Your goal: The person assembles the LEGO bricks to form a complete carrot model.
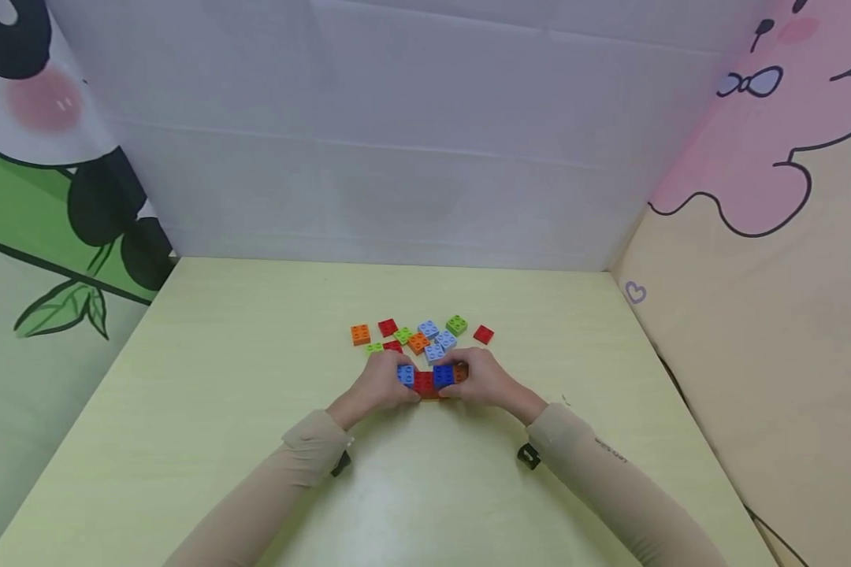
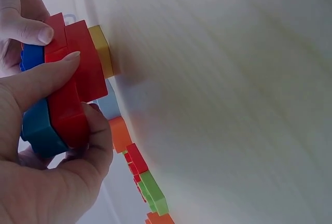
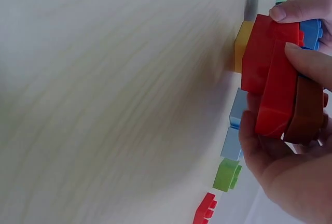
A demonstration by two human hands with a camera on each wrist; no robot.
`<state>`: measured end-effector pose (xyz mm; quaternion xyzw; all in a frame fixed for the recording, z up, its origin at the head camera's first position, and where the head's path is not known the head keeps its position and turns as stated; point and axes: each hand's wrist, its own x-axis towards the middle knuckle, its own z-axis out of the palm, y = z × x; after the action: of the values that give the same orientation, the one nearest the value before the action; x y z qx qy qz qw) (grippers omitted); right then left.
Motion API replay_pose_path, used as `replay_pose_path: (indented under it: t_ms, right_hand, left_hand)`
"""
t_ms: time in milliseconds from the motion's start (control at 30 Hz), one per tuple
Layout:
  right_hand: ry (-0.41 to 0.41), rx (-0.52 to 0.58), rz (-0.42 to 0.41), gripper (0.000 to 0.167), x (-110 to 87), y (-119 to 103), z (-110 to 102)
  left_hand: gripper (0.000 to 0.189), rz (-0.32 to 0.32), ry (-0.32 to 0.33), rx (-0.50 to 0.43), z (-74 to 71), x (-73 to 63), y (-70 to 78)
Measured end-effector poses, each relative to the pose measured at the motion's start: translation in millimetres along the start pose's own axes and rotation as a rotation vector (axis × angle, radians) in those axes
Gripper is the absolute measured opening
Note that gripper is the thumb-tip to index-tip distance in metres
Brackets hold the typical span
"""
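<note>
Both hands hold one built stack of toy building bricks low over the table. My left hand [image 1: 377, 383] grips its left end, where a light blue brick [image 1: 406, 376] sits on a red brick [image 2: 67, 111]. The right hand [image 1: 492, 379] holds the other end, thumb and fingers around a red brick [image 3: 277, 99] with a brown brick [image 3: 306, 111] on it. Between the hands a dark blue brick [image 1: 443, 376] shows on top. At the bottom, a yellow brick [image 2: 101, 50] sits close to the tabletop. Parts of the stack are hidden by fingers.
Just beyond the hands lie several loose bricks, among them an orange brick [image 1: 360, 335], a green brick [image 1: 457, 324], light blue bricks [image 1: 434, 353] and a flat red brick [image 1: 484, 335]. The pale table [image 1: 255, 339] meets a white backdrop [image 1: 397, 197] at the back.
</note>
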<state>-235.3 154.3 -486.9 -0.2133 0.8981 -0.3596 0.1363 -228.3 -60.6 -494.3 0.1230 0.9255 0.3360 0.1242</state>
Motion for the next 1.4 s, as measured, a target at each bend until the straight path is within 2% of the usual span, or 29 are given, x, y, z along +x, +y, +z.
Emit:
replay_pose_path:
  t_ms: [300,633,800,1200,1300,1400]
  right_hand:
    - [-0.016,0.013,0.010,0.044,-2.0,-0.6,0.8]
    - [0.001,0.022,0.042,0.042,-6.5,-1.6,1.2]
    - [0.006,0.019,0.039,0.043,-8.2,-3.7,0.1]
    - [0.014,0.011,0.013,0.043,-4.1,-2.5,0.2]
    - [0.012,0.014,0.007,0.043,-3.9,-1.8,0.9]
    - [0.015,0.023,0.007,0.043,-4.6,-1.7,1.8]
  left_hand:
    - [0.045,-0.002,0.019,-0.045,4.4,-4.4,-3.4]
    - [0.045,0.064,0.067,-0.039,6.0,-8.8,-6.9]
    - [0.045,0.098,0.089,-0.052,-1.6,-15.5,-6.7]
    - [0.045,0.090,0.065,-0.080,-19.3,-21.6,-13.3]
    - [0.051,0.084,0.044,-0.127,-28.9,-20.9,-17.0]
    - [0.057,0.079,0.061,-0.209,-43.4,-17.8,-22.7]
